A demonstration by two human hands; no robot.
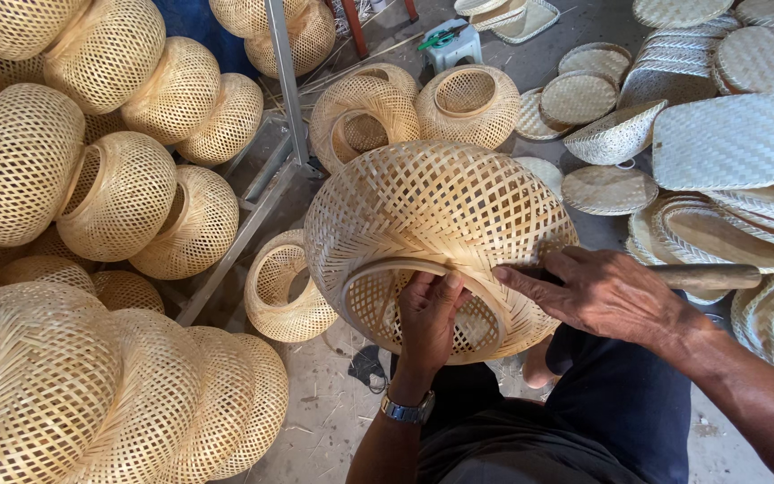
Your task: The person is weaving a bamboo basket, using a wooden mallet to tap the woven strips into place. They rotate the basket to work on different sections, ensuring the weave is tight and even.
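While the left hand (429,314) gripped the round rim of a woven bamboo lampshade (432,215), its fingers curled over the hoop and closed on it, the right hand (606,291) lay against the shade's outer weave at the right, fingers together and forefinger stretched along the rim. That hand also clasped a wooden handle (709,276), which stuck out to the right; whatever the handle carried at its far end was hidden behind the hand. A metal wristwatch (408,410) sat on the left wrist. The shade rested over the person's lap, opening turned toward the camera, above dark trousers (620,412). On the concrete floor (333,403) just left of it lay a smaller woven ring-shaped shade (284,287). Two more open shades (414,108) stood beyond it, near a grey metal frame (284,90). Along the floor's left edge rose a heap of finished round shades (91,197). Toward the right edge were stacked flat woven trays (718,143).
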